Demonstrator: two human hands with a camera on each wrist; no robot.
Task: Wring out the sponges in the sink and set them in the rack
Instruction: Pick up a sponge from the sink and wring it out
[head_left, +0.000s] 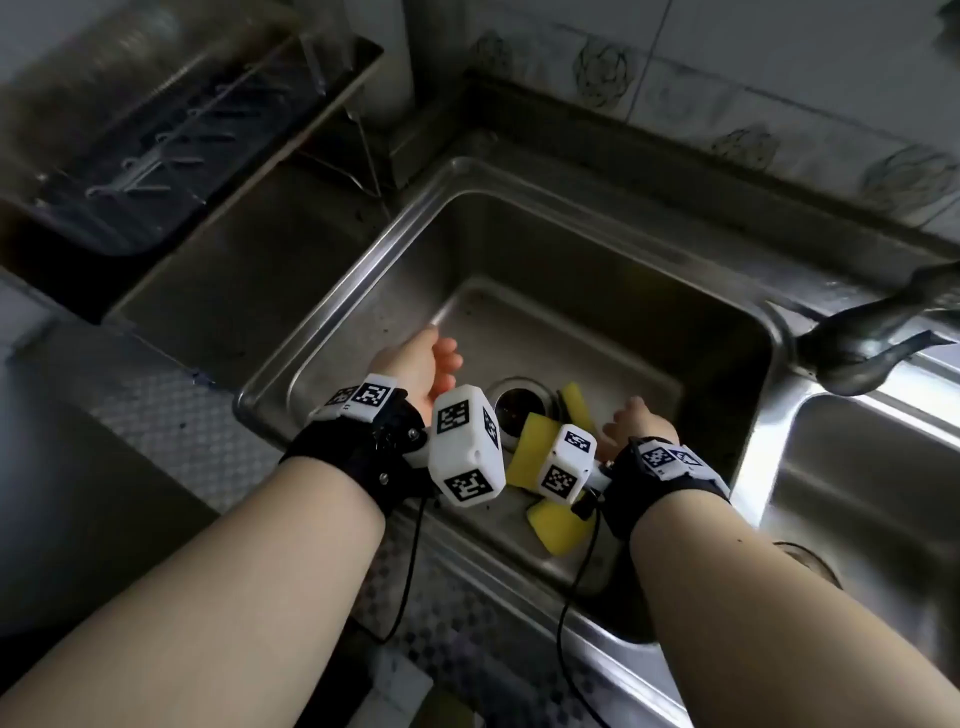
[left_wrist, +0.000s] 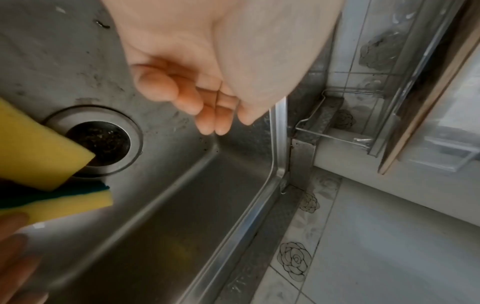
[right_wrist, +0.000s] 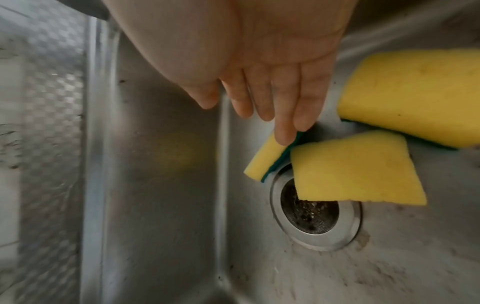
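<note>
Three yellow sponges in the steel sink around the drain, at 6 o'clock of the view, left hand spread, empty, right hand spread, fingertips touching one sponge, one rack at 10 o'clock

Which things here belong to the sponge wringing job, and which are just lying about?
Part of the job:
three yellow sponges by the drain
sink
rack
right hand, its fingers touching a sponge
left hand, empty

Just there:
faucet
second basin
wall tiles
</note>
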